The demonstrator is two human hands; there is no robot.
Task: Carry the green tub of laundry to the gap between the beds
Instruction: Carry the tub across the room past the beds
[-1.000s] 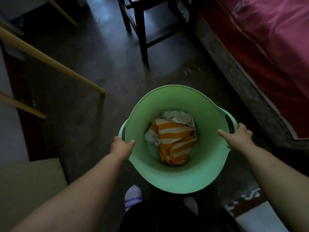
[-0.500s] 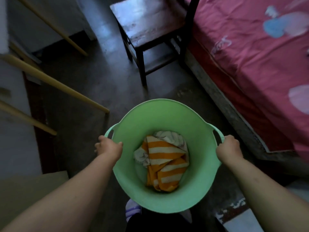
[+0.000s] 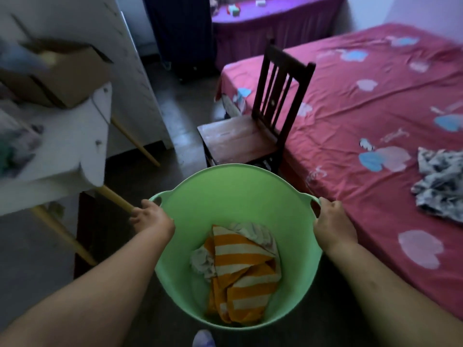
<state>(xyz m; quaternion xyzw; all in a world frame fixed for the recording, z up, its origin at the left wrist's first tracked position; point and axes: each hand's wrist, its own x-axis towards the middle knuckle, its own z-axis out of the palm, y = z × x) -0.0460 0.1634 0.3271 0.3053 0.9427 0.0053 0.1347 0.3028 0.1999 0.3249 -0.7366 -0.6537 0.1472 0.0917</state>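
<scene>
While both hands, left hand [image 3: 150,217] and right hand [image 3: 332,225], close on its side handles, the round green plastic tub [image 3: 233,196] of striped laundry [image 3: 240,269] hangs between them, dark wooden chair [image 3: 253,136] directly ahead.

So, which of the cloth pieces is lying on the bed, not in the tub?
The dark-and-white patterned cloth, crumpled on the pink bed. The orange striped cloth and the beige cloth lie inside the green tub.

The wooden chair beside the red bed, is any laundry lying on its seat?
No, the seat of the wooden chair is bare, while one patterned garment lies on the red bed.
</scene>
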